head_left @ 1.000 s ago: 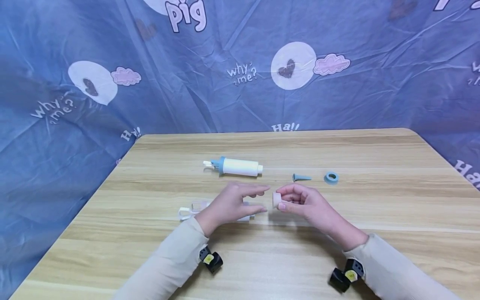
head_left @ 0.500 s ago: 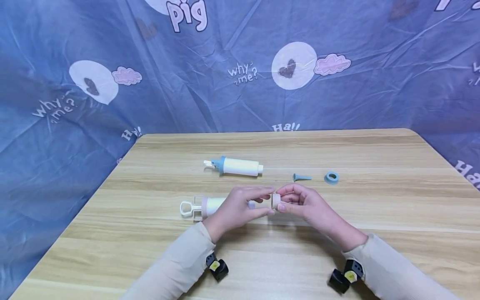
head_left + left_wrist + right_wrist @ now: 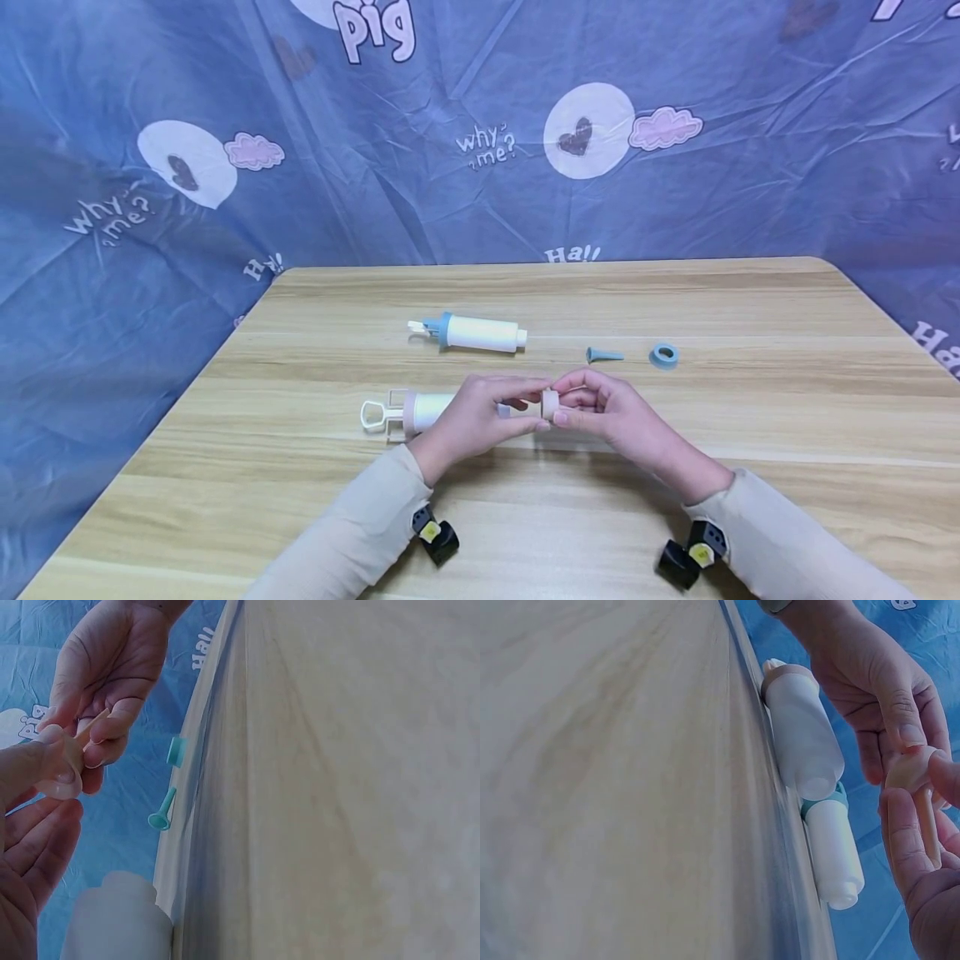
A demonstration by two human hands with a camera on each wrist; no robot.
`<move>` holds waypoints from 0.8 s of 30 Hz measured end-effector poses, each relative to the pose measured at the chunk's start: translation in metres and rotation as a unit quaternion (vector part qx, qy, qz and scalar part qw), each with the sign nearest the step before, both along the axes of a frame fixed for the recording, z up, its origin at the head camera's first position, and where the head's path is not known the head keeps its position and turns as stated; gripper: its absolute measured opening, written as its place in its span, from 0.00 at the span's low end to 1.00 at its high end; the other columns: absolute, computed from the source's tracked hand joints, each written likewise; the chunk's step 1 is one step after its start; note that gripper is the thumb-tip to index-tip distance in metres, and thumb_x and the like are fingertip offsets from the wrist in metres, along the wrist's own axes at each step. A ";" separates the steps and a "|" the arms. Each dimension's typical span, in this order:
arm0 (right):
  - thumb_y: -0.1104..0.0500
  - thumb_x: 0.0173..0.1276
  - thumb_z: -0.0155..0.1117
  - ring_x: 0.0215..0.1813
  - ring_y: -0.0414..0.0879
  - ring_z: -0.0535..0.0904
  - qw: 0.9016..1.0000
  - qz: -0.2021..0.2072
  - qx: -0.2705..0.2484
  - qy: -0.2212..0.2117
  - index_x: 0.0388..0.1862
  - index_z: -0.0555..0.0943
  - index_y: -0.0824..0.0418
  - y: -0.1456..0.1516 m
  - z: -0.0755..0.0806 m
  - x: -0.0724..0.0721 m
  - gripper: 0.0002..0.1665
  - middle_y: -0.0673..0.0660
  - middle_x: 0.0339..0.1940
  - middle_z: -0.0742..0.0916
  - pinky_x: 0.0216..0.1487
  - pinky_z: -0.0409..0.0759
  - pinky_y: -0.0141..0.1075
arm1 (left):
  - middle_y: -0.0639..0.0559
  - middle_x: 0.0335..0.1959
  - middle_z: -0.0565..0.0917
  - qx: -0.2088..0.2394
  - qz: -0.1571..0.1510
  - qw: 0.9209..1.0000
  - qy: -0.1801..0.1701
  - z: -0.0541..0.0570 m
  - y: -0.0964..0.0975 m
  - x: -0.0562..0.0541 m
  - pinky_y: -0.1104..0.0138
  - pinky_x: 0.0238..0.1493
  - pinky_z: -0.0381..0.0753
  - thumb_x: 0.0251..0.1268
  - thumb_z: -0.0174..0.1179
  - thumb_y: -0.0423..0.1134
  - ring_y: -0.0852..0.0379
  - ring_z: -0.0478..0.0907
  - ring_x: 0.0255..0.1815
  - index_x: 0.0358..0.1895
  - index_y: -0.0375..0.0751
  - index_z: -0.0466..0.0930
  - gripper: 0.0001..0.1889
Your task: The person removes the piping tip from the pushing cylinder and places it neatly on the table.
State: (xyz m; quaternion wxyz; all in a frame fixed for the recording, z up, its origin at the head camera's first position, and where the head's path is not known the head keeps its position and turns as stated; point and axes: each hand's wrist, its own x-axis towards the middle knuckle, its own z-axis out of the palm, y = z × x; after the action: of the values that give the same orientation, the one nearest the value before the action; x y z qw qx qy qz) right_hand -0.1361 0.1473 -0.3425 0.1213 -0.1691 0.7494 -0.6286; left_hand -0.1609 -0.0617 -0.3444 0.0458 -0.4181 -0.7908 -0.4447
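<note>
Between my two hands is a pale pink ring cap (image 3: 550, 405), held up off the table. A slim tapered nozzle (image 3: 927, 825) sticks out of it toward my right palm. My right hand (image 3: 611, 406) grips the cap and nozzle from the right, fingers curled round them. From the left, my left hand (image 3: 480, 412) pinches the cap's rim between thumb and fingers. A white-barrelled syringe (image 3: 429, 411) with a pink collar and a ring handle lies under and behind my left hand, which hides part of its barrel.
A second white syringe (image 3: 482, 334) with a blue collar lies farther back. To its right are a small blue nozzle (image 3: 604, 355) and a blue ring cap (image 3: 663, 356). A printed blue cloth (image 3: 480, 208) hangs behind the wooden table (image 3: 750, 317).
My left hand has moved right, from apart to pinching the ring cap. More of the pink-collared syringe shows behind it. The right hand has stayed nearly in place with the cap.
</note>
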 end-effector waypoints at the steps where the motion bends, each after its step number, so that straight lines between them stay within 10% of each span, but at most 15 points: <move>1: 0.60 0.60 0.65 0.41 0.43 0.82 1.000 0.000 0.000 0.000 0.51 0.70 0.72 0.000 0.000 0.000 0.24 0.63 0.41 0.84 0.46 0.79 0.32 | 0.46 0.48 0.83 0.001 0.000 1.000 0.002 0.000 0.000 0.000 0.76 0.44 0.78 0.51 0.68 0.34 0.57 0.82 0.44 0.52 0.37 0.79 0.22; 24: 0.65 0.63 0.61 0.35 0.42 0.80 1.000 -0.016 0.015 0.006 0.46 0.72 0.76 0.011 -0.001 -0.002 0.17 0.61 0.34 0.83 0.40 0.81 0.34 | 0.45 0.44 0.85 0.015 0.038 0.999 0.000 0.004 -0.010 0.000 0.76 0.43 0.79 0.50 0.69 0.34 0.55 0.84 0.37 0.51 0.36 0.80 0.21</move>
State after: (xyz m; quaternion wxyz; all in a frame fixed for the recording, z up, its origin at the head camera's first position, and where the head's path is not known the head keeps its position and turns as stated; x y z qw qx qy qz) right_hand -0.1382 0.1585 -0.3431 0.1096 -0.1586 0.7622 -0.6180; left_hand -0.1611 -0.0714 -0.3400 0.0688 -0.3869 -0.7991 -0.4550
